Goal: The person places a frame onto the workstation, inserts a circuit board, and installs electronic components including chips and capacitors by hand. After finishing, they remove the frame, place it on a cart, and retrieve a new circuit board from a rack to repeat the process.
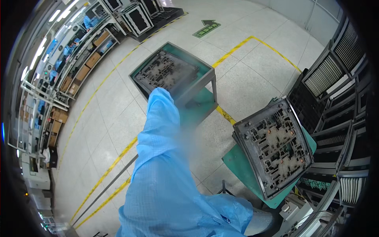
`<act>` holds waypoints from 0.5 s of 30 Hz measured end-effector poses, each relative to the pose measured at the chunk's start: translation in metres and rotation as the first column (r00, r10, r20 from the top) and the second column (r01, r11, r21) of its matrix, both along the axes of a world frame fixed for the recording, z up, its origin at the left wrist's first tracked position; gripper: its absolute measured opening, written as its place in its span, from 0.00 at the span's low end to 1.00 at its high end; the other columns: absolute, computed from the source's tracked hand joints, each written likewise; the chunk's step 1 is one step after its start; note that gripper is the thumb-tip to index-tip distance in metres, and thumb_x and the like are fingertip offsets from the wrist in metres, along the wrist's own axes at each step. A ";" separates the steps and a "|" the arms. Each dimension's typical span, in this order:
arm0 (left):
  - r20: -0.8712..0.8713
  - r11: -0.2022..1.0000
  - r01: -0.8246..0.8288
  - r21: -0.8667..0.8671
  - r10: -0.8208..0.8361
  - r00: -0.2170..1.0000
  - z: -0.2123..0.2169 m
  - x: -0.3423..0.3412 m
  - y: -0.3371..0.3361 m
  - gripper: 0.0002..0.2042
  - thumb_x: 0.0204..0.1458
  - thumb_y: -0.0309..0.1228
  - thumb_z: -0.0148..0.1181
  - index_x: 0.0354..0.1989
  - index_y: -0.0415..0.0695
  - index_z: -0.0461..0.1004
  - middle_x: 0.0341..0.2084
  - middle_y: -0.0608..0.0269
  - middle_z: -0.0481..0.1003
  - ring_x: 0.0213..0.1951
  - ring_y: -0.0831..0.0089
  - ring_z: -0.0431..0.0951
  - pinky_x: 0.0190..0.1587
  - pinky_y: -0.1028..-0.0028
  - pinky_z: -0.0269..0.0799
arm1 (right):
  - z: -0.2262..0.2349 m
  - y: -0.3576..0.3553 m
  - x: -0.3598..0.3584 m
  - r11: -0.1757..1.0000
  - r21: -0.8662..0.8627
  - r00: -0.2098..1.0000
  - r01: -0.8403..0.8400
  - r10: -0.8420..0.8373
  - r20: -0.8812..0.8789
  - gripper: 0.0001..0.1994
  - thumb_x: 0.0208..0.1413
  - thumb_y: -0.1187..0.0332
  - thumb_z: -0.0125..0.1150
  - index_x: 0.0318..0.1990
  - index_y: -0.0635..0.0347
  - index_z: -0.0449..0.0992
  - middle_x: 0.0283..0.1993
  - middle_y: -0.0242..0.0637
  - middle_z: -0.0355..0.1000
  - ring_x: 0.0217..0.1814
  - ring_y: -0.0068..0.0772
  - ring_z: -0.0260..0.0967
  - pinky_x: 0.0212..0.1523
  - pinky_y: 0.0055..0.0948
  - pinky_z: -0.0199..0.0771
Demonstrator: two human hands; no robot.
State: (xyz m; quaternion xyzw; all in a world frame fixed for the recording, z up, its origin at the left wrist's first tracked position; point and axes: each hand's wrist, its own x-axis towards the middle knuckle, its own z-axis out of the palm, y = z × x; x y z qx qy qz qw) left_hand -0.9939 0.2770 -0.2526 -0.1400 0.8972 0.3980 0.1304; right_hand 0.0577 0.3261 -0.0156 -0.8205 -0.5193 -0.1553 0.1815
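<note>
Ending over the near edge of the rimmed desk [204, 74], a blue sleeve [156, 136] runs up from the bottom of the view and covers part of the dark cut-out plate [162, 71] lying there. That plate sits inside the raised rim, towards the far and left edges, with bare green surface along the right edge. Neither hand can be seen, so I cannot tell whether either is wide, narrow or holding anything, nor whether one touches the plate; which arm fills the sleeve is also unclear.

My reading is that the step in hand is handling at this plate, perhaps a reach to it or a release of it. If it is to be lifted, the next move calls for a firm hold on opposite edges and enough height to clear the rim; if it is to stay, the hand need only come away without dragging it.

To the right, a stack of similar plates [278, 144] rests askew on a green desk [239, 164], whose left and right corners show past it. Beside that desk's right edge stand dark racks [325, 136].
</note>
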 end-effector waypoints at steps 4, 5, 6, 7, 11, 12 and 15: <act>0.188 0.973 -0.115 0.202 0.077 0.979 0.008 -0.003 0.005 0.14 0.51 0.44 0.57 0.35 0.46 0.75 0.31 0.52 0.75 0.31 0.55 0.72 0.36 0.55 0.67 | -0.006 0.010 0.010 1.000 0.022 0.997 -0.019 0.021 -0.077 0.12 0.60 0.63 0.54 0.39 0.66 0.74 0.39 0.48 0.72 0.39 0.44 0.69 0.40 0.38 0.69; 0.236 0.957 -0.150 0.250 0.089 0.968 0.009 -0.002 0.008 0.14 0.51 0.44 0.57 0.34 0.46 0.75 0.31 0.52 0.74 0.30 0.55 0.71 0.36 0.56 0.67 | -0.006 0.012 0.013 0.999 0.031 0.995 -0.024 0.027 -0.096 0.12 0.60 0.63 0.53 0.39 0.66 0.74 0.39 0.48 0.72 0.40 0.44 0.69 0.41 0.38 0.69; 0.284 0.937 -0.185 0.297 0.099 0.954 0.012 -0.003 0.009 0.14 0.51 0.44 0.57 0.34 0.46 0.75 0.30 0.52 0.74 0.29 0.56 0.71 0.36 0.56 0.67 | -0.006 0.015 0.017 0.999 0.040 0.993 -0.028 0.032 -0.115 0.12 0.61 0.63 0.53 0.40 0.66 0.74 0.40 0.48 0.72 0.40 0.44 0.69 0.41 0.38 0.69; 0.331 0.913 -0.222 0.341 0.104 0.938 0.017 -0.004 0.007 0.14 0.51 0.44 0.57 0.33 0.46 0.75 0.29 0.53 0.74 0.29 0.57 0.70 0.35 0.56 0.66 | -0.007 0.016 0.021 0.998 0.051 0.990 -0.031 0.038 -0.136 0.12 0.61 0.64 0.53 0.40 0.66 0.74 0.40 0.48 0.72 0.40 0.44 0.69 0.41 0.38 0.69; 0.499 0.788 -0.365 0.496 0.085 0.862 0.032 -0.007 -0.002 0.13 0.51 0.45 0.56 0.31 0.48 0.75 0.26 0.53 0.73 0.25 0.59 0.69 0.33 0.57 0.65 | -0.019 0.022 0.036 0.994 0.102 0.971 -0.032 0.055 -0.232 0.12 0.61 0.64 0.52 0.42 0.66 0.73 0.42 0.48 0.72 0.42 0.43 0.69 0.43 0.38 0.69; 0.543 0.755 -0.396 0.523 0.064 0.838 0.041 0.001 0.003 0.13 0.52 0.45 0.56 0.31 0.48 0.75 0.25 0.54 0.73 0.24 0.60 0.68 0.33 0.57 0.64 | -0.020 0.016 0.041 0.993 0.114 0.967 -0.022 0.050 -0.250 0.12 0.61 0.65 0.52 0.42 0.66 0.73 0.42 0.48 0.72 0.43 0.43 0.69 0.43 0.37 0.69; 0.553 0.754 -0.120 0.646 -0.354 0.754 0.094 0.039 -0.002 0.11 0.44 0.41 0.60 0.31 0.49 0.71 0.29 0.58 0.72 0.27 0.65 0.67 0.32 0.64 0.62 | -0.028 -0.013 0.057 0.989 0.148 0.950 0.029 0.019 -0.313 0.12 0.61 0.65 0.52 0.43 0.67 0.73 0.44 0.48 0.72 0.44 0.43 0.69 0.44 0.37 0.69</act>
